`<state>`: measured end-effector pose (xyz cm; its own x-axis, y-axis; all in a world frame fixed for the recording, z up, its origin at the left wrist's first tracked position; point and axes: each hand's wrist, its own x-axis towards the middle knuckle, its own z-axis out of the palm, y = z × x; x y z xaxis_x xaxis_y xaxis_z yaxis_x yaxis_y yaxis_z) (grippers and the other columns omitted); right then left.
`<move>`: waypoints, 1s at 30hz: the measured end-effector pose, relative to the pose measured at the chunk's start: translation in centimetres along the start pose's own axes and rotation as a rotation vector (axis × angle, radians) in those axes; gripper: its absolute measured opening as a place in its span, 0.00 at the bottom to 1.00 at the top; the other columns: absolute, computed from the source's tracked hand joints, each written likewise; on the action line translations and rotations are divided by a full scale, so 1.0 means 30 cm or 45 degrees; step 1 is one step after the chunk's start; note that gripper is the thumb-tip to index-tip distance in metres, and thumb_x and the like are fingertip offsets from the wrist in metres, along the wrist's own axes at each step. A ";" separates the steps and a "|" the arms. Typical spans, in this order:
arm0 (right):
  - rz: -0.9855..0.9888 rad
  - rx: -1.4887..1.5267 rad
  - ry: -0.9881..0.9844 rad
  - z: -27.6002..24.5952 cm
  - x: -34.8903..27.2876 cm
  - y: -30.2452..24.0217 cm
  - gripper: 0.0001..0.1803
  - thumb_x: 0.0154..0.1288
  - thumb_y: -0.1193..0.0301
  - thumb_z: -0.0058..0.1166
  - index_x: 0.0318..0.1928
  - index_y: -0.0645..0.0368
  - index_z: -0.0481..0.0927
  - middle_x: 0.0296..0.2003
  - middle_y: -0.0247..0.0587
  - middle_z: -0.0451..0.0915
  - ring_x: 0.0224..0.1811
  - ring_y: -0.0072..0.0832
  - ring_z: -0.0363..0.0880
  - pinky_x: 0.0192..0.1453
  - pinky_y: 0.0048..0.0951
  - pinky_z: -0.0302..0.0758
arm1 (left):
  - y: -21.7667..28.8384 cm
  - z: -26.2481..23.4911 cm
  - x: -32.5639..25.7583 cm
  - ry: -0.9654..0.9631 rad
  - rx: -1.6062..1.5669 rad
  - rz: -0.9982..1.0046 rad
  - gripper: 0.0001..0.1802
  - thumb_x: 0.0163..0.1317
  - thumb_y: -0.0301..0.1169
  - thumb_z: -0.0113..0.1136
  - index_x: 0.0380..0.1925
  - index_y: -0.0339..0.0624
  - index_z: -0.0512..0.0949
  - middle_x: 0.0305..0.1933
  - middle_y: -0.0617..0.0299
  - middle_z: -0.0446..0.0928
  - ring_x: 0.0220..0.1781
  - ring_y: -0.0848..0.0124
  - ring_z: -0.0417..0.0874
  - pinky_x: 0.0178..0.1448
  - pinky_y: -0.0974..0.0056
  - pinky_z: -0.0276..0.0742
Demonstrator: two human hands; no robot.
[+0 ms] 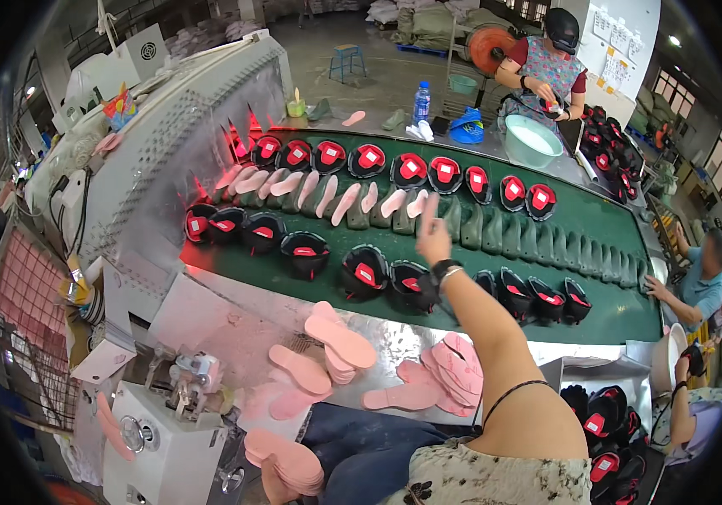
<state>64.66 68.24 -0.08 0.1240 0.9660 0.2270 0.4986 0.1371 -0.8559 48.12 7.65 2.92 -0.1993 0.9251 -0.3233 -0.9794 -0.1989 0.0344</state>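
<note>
My right arm reaches over the green conveyor belt [596, 295]. My right hand [435, 242] is closed on a narrow pink insole [431, 208], over a row of dark green shoe lasts [512, 236]. Pink insoles [346, 204] rest on the lasts to the left of that hand; those to the right are bare. Low at the left of my lap, my left hand [274, 486] shows only in part, gripping a stack of pink insoles [285, 454]. Black shoe uppers with red linings [366, 271] stand along both sides of the lasts.
Loose insoles [340, 341] lie on the metal ledge [234, 311] before me. A large perforated machine [201, 126], glowing red inside, stands at the belt's left end. Across the belt, a person [546, 76] works near a green basin [533, 141]. Another person [702, 278] touches the right end.
</note>
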 end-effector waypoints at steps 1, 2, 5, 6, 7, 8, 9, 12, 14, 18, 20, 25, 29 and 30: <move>-0.161 -0.256 0.255 -0.112 0.131 0.205 0.16 0.63 0.65 0.53 0.47 0.60 0.74 0.29 0.52 0.82 0.26 0.43 0.83 0.35 0.41 0.79 | 0.016 -0.012 0.041 0.055 0.069 -0.107 0.20 0.66 0.50 0.51 0.46 0.47 0.72 0.29 0.64 0.73 0.24 0.64 0.71 0.28 0.60 0.67; -0.066 -0.226 0.138 -0.106 0.119 0.195 0.18 0.53 0.73 0.54 0.46 0.65 0.76 0.35 0.60 0.82 0.40 0.53 0.82 0.47 0.47 0.77 | 0.041 -0.043 0.006 0.164 0.141 -0.084 0.21 0.66 0.50 0.51 0.48 0.46 0.72 0.31 0.63 0.75 0.26 0.64 0.73 0.29 0.59 0.69; 0.059 -0.216 -0.068 -0.173 0.209 0.293 0.15 0.50 0.73 0.53 0.40 0.64 0.82 0.37 0.59 0.82 0.44 0.52 0.81 0.51 0.44 0.76 | 0.025 0.062 0.029 0.437 0.353 -0.070 0.25 0.66 0.50 0.51 0.53 0.44 0.72 0.40 0.59 0.79 0.33 0.60 0.79 0.36 0.57 0.75; 0.015 -0.240 -0.002 -0.131 0.206 0.282 0.14 0.50 0.75 0.52 0.39 0.64 0.82 0.37 0.59 0.82 0.43 0.52 0.81 0.50 0.44 0.76 | 0.014 0.111 0.038 0.533 0.425 -0.017 0.27 0.65 0.51 0.51 0.55 0.43 0.71 0.43 0.58 0.80 0.36 0.59 0.80 0.38 0.56 0.77; -0.031 -0.264 0.079 -0.103 0.201 0.268 0.14 0.49 0.76 0.51 0.38 0.64 0.83 0.37 0.60 0.82 0.43 0.53 0.81 0.48 0.43 0.76 | 0.007 0.110 0.048 0.583 0.402 0.031 0.29 0.66 0.52 0.50 0.57 0.42 0.70 0.47 0.56 0.79 0.40 0.57 0.81 0.42 0.55 0.77; -0.112 -0.170 0.110 -0.071 0.189 0.230 0.14 0.50 0.77 0.51 0.39 0.64 0.82 0.36 0.58 0.82 0.42 0.51 0.81 0.47 0.43 0.76 | 0.002 0.091 0.066 0.614 0.377 0.084 0.31 0.66 0.52 0.50 0.59 0.42 0.69 0.50 0.54 0.79 0.44 0.56 0.81 0.46 0.53 0.78; -0.187 -0.080 0.141 -0.037 0.155 0.185 0.14 0.50 0.78 0.51 0.39 0.63 0.82 0.36 0.56 0.82 0.41 0.50 0.81 0.46 0.42 0.76 | 0.000 0.066 0.076 0.648 0.352 0.130 0.32 0.66 0.53 0.49 0.61 0.41 0.68 0.53 0.52 0.78 0.48 0.55 0.81 0.49 0.52 0.79; -0.605 0.261 -0.058 0.102 -0.154 -0.163 0.11 0.57 0.74 0.55 0.41 0.62 0.79 0.31 0.44 0.80 0.32 0.33 0.79 0.40 0.33 0.77 | 0.067 -0.096 0.032 0.300 0.290 -0.134 0.33 0.66 0.54 0.47 0.61 0.40 0.67 0.56 0.51 0.76 0.54 0.55 0.79 0.57 0.50 0.76; -0.366 0.512 -0.962 0.063 -0.461 -0.390 0.04 0.57 0.74 0.56 0.34 0.59 0.78 0.26 0.36 0.76 0.28 0.30 0.74 0.35 0.31 0.74 | 0.057 -0.077 0.043 0.308 0.262 -0.156 0.32 0.66 0.54 0.47 0.60 0.40 0.68 0.54 0.52 0.77 0.52 0.55 0.80 0.55 0.50 0.77; 2.117 1.907 -1.981 -0.169 -0.897 -0.626 0.11 0.65 0.63 0.55 0.33 0.59 0.78 0.33 0.35 0.79 0.34 0.26 0.73 0.40 0.31 0.73 | -0.050 0.083 0.111 0.663 0.530 0.184 0.29 0.66 0.53 0.49 0.55 0.40 0.71 0.46 0.54 0.80 0.39 0.56 0.83 0.41 0.55 0.81; 0.713 1.217 -2.127 -0.116 -1.084 -0.576 0.11 0.66 0.64 0.54 0.35 0.60 0.78 0.34 0.33 0.78 0.34 0.24 0.73 0.40 0.30 0.73 | -0.041 0.097 0.090 0.655 0.626 0.191 0.28 0.66 0.52 0.50 0.53 0.38 0.71 0.41 0.54 0.81 0.33 0.58 0.83 0.35 0.59 0.81; -0.090 0.792 -2.240 0.068 -1.274 -0.429 0.12 0.66 0.61 0.58 0.40 0.57 0.77 0.34 0.30 0.79 0.34 0.17 0.75 0.33 0.21 0.74 | 0.007 0.072 -0.007 0.607 0.542 0.305 0.22 0.66 0.42 0.53 0.52 0.36 0.73 0.42 0.55 0.80 0.38 0.62 0.82 0.41 0.60 0.80; -0.030 0.424 -2.370 -0.008 -1.296 -0.552 0.20 0.62 0.62 0.63 0.49 0.59 0.73 0.35 0.34 0.81 0.34 0.19 0.78 0.31 0.21 0.74 | -0.018 0.088 -0.060 0.750 0.499 0.461 0.18 0.67 0.34 0.55 0.51 0.34 0.74 0.43 0.57 0.80 0.42 0.66 0.82 0.45 0.61 0.80; 0.164 0.274 -2.377 -0.008 -1.310 -0.566 0.23 0.61 0.61 0.65 0.50 0.60 0.73 0.36 0.32 0.80 0.36 0.18 0.77 0.33 0.20 0.73 | -0.023 0.093 -0.069 0.762 0.487 0.494 0.17 0.67 0.32 0.55 0.51 0.33 0.74 0.43 0.57 0.80 0.43 0.66 0.82 0.46 0.62 0.80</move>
<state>51.54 27.89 5.66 -0.8952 -0.0831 -0.4379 0.4435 -0.0674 -0.8937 49.13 6.79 6.21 -0.5821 0.4618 -0.6693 -0.8089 -0.2453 0.5343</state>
